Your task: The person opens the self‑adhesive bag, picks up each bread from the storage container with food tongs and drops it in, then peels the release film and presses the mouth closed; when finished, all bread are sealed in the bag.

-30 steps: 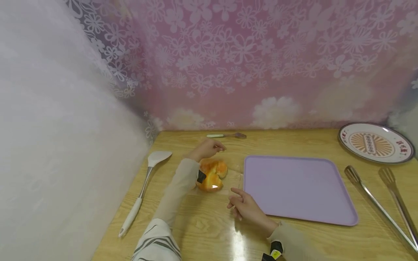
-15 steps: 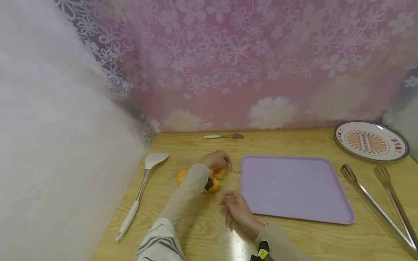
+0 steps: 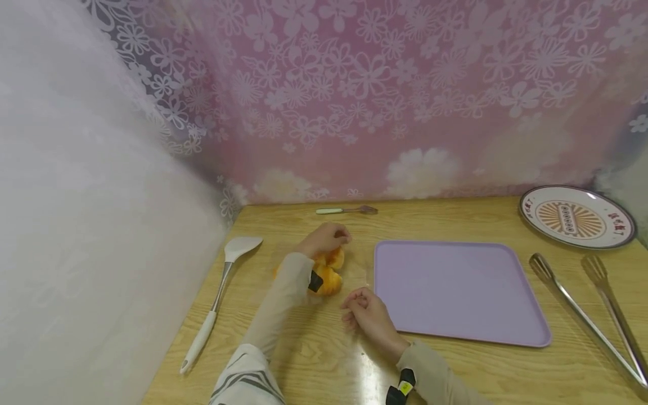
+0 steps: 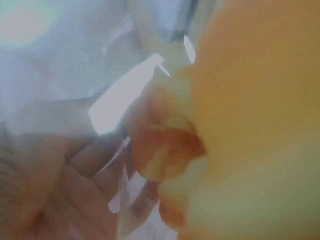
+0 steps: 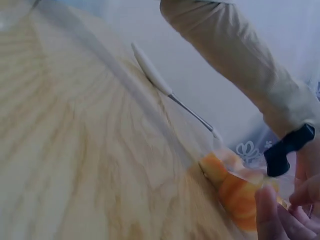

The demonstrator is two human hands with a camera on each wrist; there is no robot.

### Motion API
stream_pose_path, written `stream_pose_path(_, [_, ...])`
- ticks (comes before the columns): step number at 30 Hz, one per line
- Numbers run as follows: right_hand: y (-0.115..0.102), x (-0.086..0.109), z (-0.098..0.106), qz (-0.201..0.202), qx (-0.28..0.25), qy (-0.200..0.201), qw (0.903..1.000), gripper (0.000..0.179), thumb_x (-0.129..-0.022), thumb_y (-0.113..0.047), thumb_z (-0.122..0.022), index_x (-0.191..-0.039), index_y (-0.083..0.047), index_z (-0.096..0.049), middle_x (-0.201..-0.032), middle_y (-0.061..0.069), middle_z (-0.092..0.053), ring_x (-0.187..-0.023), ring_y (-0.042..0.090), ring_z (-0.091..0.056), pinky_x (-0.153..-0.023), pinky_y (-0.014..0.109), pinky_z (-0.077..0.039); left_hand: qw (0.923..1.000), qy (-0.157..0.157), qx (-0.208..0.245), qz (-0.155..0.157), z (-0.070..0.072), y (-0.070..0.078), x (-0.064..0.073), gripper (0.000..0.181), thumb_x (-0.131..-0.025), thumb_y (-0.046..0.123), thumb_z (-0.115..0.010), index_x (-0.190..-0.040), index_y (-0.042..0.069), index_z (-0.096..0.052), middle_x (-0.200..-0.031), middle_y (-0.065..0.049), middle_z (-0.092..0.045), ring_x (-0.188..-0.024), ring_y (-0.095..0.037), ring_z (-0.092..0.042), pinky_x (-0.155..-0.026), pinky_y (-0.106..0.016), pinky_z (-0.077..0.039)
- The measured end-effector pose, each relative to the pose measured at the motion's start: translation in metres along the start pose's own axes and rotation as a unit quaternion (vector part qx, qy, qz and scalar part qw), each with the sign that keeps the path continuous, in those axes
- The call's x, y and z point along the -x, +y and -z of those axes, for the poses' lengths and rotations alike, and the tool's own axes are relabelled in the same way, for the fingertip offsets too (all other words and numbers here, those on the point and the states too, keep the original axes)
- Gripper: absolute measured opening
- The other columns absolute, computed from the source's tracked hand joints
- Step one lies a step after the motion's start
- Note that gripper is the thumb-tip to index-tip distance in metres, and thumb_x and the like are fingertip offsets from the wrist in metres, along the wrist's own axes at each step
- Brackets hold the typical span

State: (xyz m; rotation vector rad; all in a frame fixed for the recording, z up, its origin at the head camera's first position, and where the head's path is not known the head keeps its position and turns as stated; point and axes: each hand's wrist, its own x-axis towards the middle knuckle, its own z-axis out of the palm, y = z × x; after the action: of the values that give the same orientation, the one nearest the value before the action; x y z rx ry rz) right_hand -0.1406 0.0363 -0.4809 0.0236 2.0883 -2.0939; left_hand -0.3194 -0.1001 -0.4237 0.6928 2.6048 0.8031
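Note:
Orange-brown bread rolls [image 3: 329, 281] lie in a clear plastic bag [image 4: 125, 97] on the wooden table, left of the lilac tray. My left hand [image 3: 325, 239] reaches over them and pinches the bag at its far side; the forearm hides part of the bread. Nearer to me, my right hand [image 3: 372, 318] pinches the bag's near corner, fingers curled, close to the tray's left edge. Through the shiny film, the left wrist view has the bread large at the right and the fingers at the lower left. In the right wrist view the rolls [image 5: 242, 197] sit beside the right fingertips.
A lilac tray [image 3: 460, 292] lies right of the bag. Left stands a white-handled spatula [image 3: 217, 304], and a small fork [image 3: 346, 210] lies at the back. Metal tongs [image 3: 582, 315] and a patterned plate [image 3: 577, 216] are at the right. Walls rise behind and at the left.
The left hand first came right and nearer, then drew back a little to the far left. The right fingers, spread with the index finger out earlier, have closed in to a pinch.

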Motion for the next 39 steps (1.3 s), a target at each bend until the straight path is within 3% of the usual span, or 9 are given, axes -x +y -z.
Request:
stream_pose_path(8, [-0.01,-0.012,0.014,0.031,0.062,0.016,0.9975,0.008,-0.093,-0.008,-0.064,-0.092,0.0,-0.063,-0.088,0.02,-0.073,-0.067,0.02,-0.067,-0.053,0.028,-0.056,0.993,0.076,0.09,-0.005,0.03,-0.009,0.021,0.026,-0.102,0.026,-0.052,-0.115,0.005,-0.063,-0.117,-0.017,-0.067,-0.11,-0.03,-0.063,-0.096,-0.041,-0.053])
stream_pose_path(14, [-0.027,-0.02,0.027,0.074,0.092,0.05,0.9918,0.003,-0.092,-0.005,-0.065,-0.093,-0.002,-0.064,-0.096,0.023,-0.071,-0.077,0.032,-0.07,-0.057,0.037,-0.059,0.9716,0.125,0.199,-0.03,0.046,-0.009,0.04,0.024,-0.105,0.023,-0.046,-0.112,0.002,-0.054,-0.118,-0.022,-0.065,-0.114,-0.035,-0.061,-0.101,-0.045,-0.051])
stream_pose_path(17, [-0.038,-0.024,0.033,0.114,0.117,0.059,0.9848,0.006,-0.092,-0.005,-0.065,-0.097,-0.002,-0.064,-0.098,0.023,-0.07,-0.076,0.035,-0.07,-0.055,0.034,-0.058,0.9554,0.163,0.24,-0.057,0.052,-0.008,0.049,0.024,-0.106,0.02,-0.044,-0.113,-0.001,-0.052,-0.117,-0.027,-0.064,-0.111,-0.033,-0.063,-0.105,-0.045,-0.048])
stream_pose_path(20, [-0.052,-0.029,0.04,0.153,0.146,0.074,0.9747,0.012,-0.092,-0.006,-0.065,-0.104,-0.003,-0.063,-0.1,0.021,-0.07,-0.069,0.028,-0.069,-0.051,0.027,-0.056,0.9348,0.215,0.271,-0.079,0.057,-0.006,0.057,0.022,-0.105,0.018,-0.045,-0.111,-0.002,-0.053,-0.112,-0.025,-0.066,-0.102,-0.021,-0.066,-0.105,-0.041,-0.049])
stream_pose_path(24, [-0.075,-0.036,0.049,0.195,0.171,0.1,0.9606,0.02,-0.094,-0.007,-0.064,-0.114,-0.004,-0.061,-0.104,0.019,-0.07,-0.061,0.01,-0.065,-0.049,0.021,-0.053,0.8975,0.286,0.319,-0.106,0.062,-0.003,0.065,0.016,-0.104,0.014,-0.048,-0.107,0.0,-0.054,-0.096,-0.003,-0.071,-0.092,-0.004,-0.065,-0.098,-0.034,-0.052])
stream_pose_path(28, [-0.097,-0.043,0.056,0.227,0.155,0.11,0.9551,0.024,-0.095,-0.006,-0.061,-0.118,-0.002,-0.058,-0.109,0.022,-0.067,-0.06,0.002,-0.063,-0.05,0.021,-0.054,0.8574,0.333,0.373,-0.124,0.06,0.0,0.072,0.008,-0.101,0.012,-0.053,-0.104,0.005,-0.054,-0.09,0.013,-0.069,-0.092,-0.002,-0.064,-0.095,-0.026,-0.052])
stream_pose_path(33, [-0.111,-0.05,0.061,0.234,0.139,0.101,0.9571,0.033,-0.097,-0.007,-0.059,-0.129,-0.005,-0.053,-0.113,0.023,-0.065,-0.06,-0.002,-0.062,-0.052,0.025,-0.057,0.8259,0.362,0.417,-0.115,0.045,-0.006,0.08,0.001,-0.098,0.007,-0.058,-0.099,0.008,-0.057,-0.088,0.014,-0.073,-0.091,-0.004,-0.067,-0.091,-0.02,-0.052])
stream_pose_path(36, [-0.11,-0.052,0.062,0.233,0.13,0.095,0.9589,0.048,-0.097,-0.007,-0.059,-0.142,-0.012,-0.043,-0.113,0.024,-0.064,-0.059,-0.004,-0.061,-0.052,0.027,-0.057,0.8075,0.369,0.448,-0.107,0.033,-0.012,0.083,0.008,-0.097,0.003,-0.058,-0.097,0.01,-0.059,-0.089,0.01,-0.074,-0.091,-0.007,-0.068,-0.09,-0.023,-0.052])
stream_pose_path(39, [-0.109,-0.054,0.063,0.232,0.118,0.094,0.961,0.061,-0.097,-0.008,-0.059,-0.15,-0.018,-0.031,-0.111,0.024,-0.064,-0.059,-0.002,-0.062,-0.051,0.026,-0.056,0.8003,0.365,0.464,-0.105,0.025,-0.017,0.085,0.012,-0.098,0.006,-0.058,-0.101,0.016,-0.062,-0.092,0.009,-0.074,-0.091,-0.007,-0.068,-0.091,-0.026,-0.053])
